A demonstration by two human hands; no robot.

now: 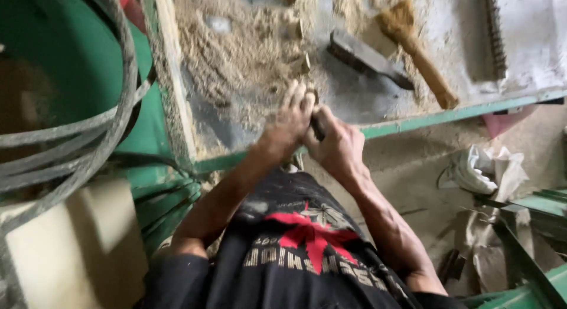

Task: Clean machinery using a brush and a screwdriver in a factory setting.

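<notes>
Both hands meet at the table edge: right hand [338, 148] pinching a dark tool [317, 129], its long axis toward 11 o'clock, left hand [289, 121] fingers pressed together over its tip

1. One view only, from a camera worn on the person's head.
2. It looks steeply down past the black shirt [295, 267] and along both forearms.
3. It sits close: the left hand [289, 123] and right hand [336, 146] fill the frame's middle.
4. Beyond the hands lies the sawdust-covered bench [366, 108]; right of the right hand, the floor [413, 167] below.
</notes>
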